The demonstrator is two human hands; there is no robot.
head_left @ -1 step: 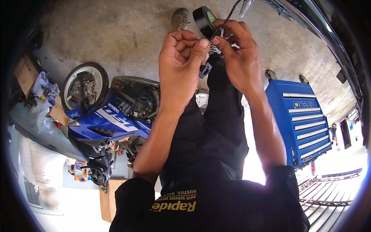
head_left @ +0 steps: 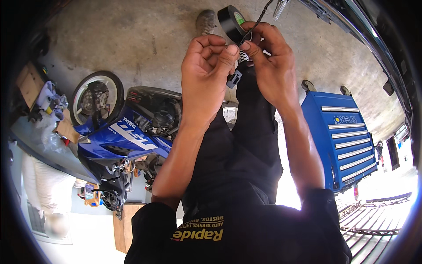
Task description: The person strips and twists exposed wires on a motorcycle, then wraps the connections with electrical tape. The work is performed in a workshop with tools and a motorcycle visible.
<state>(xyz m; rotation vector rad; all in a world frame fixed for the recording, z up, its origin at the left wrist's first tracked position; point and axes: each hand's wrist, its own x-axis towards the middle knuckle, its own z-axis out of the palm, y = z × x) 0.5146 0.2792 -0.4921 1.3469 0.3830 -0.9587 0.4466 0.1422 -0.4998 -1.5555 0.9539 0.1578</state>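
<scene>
A thin black twisted cable [head_left: 259, 21] runs down from the top edge to my fingertips. My left hand [head_left: 205, 72] pinches its lower end between thumb and forefinger. Close beside it, my right hand [head_left: 273, 61] pinches the same cable, thumb toward my left thumb. A roll of black tape [head_left: 229, 23] with a green-labelled core hangs at my right fingers; whether they hold it or only its strip is hidden. Below my left fingertips shows a grey plug connector [head_left: 234, 79], its link to the cable covered by the hand.
A blue motorcycle [head_left: 123, 136] stands on the left, near a cluttered bench [head_left: 48, 136]. On the right is a blue tool cabinet [head_left: 340, 136] on casters. Dark vehicle bodywork [head_left: 378, 39] curves along the upper right. My shoe [head_left: 205, 22] rests on the concrete floor.
The tape roll has shifted very slightly left and down. Both hands keep their pinch on the cable, almost unmoved.
</scene>
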